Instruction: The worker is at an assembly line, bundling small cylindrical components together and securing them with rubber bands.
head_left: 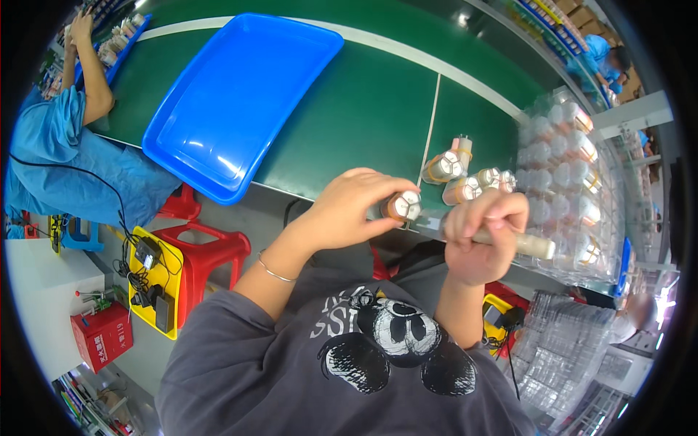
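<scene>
Near the table's front edge, my left hand (356,207) is closed around a bundle of small cylinders (404,206) with white round ends facing up. To its right, my right hand (486,231) is curled around a pale beige rod-like piece (536,246) whose blunt end sticks out past the palm. The rod's exact kind cannot be made out. Just beyond my hands, several similar bundles lie on the green table, including one (445,167) with pinkish sides and a band around it. A tan bundle (465,147) stands behind it.
A large blue tray (240,94) sits on the green table (363,102) at left. Stacked clear plastic trays (560,182) holding white round-ended pieces rise at right. A co-worker in blue (65,145) works at far left. Red stools (207,247) stand below the table edge.
</scene>
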Motion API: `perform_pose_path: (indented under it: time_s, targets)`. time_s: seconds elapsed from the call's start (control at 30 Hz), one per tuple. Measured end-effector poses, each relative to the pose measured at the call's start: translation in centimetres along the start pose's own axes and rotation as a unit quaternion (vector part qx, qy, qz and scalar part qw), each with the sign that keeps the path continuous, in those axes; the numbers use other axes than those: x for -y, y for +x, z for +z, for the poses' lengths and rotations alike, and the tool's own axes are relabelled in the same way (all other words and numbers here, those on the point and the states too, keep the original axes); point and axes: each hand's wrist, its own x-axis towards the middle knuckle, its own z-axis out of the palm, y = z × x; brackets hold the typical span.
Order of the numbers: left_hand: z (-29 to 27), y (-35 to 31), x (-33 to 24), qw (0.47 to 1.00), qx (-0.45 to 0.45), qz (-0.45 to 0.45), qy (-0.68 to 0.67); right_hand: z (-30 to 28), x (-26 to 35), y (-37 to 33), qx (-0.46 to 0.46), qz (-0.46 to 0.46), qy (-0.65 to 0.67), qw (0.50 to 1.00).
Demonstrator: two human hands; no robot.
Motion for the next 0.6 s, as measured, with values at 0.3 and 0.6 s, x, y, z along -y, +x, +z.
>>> perform_pose_path:
  time_s: [0.3,0.6]
  targets:
    - [2.1,0.9,-1.4,0.98,-0.151,-0.034,0.123,0.7,0.0,-0.4,-0.014,0.009,-0.067,0.998]
    - [2.4,0.8,-1.2,0.972,-0.185,-0.022,0.145,1.6,-0.7,-0.9,0.049,0.044,-0.198,0.978]
